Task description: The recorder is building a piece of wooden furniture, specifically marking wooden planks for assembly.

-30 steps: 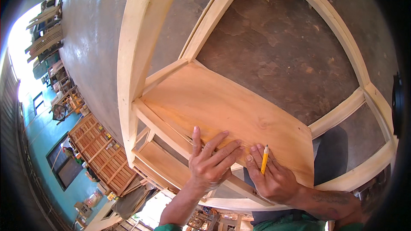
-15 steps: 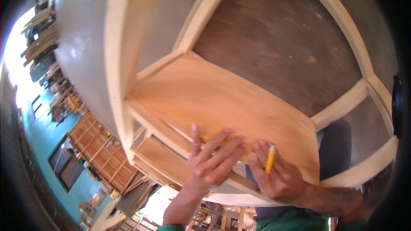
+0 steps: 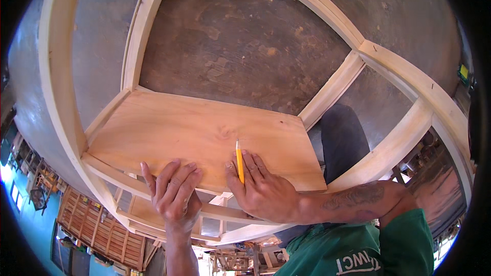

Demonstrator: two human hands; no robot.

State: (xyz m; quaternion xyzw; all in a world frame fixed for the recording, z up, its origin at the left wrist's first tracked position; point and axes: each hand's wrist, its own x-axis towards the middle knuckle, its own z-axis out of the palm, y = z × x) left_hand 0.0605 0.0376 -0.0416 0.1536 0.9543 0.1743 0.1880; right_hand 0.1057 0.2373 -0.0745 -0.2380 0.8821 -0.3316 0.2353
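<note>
A flat pale wooden board (image 3: 204, 122) lies inside a frame of light wooden bars (image 3: 61, 71). My left hand (image 3: 176, 194) rests its outstretched fingers on the near edge of the board, thumb side apart, with nothing held. To its right, my right hand (image 3: 266, 189) presses on the same near edge. A yellow pencil (image 3: 239, 161) is held between the thumb and fingers of that hand, its tip pointing away from me over the board. Parts of both palms and what lies under them are hidden.
Frame bars surround the board, with a long one (image 3: 399, 143) crossing at the right. A dark stained panel (image 3: 245, 41) lies beyond the board. My dark-clad leg (image 3: 342, 143) shows through the frame. A slatted wooden panel (image 3: 97, 225) stands in the left background.
The view has swung round, so the board sits more level and further left. My hands are a little further apart along its near edge. The pencil remains in my right hand.
</note>
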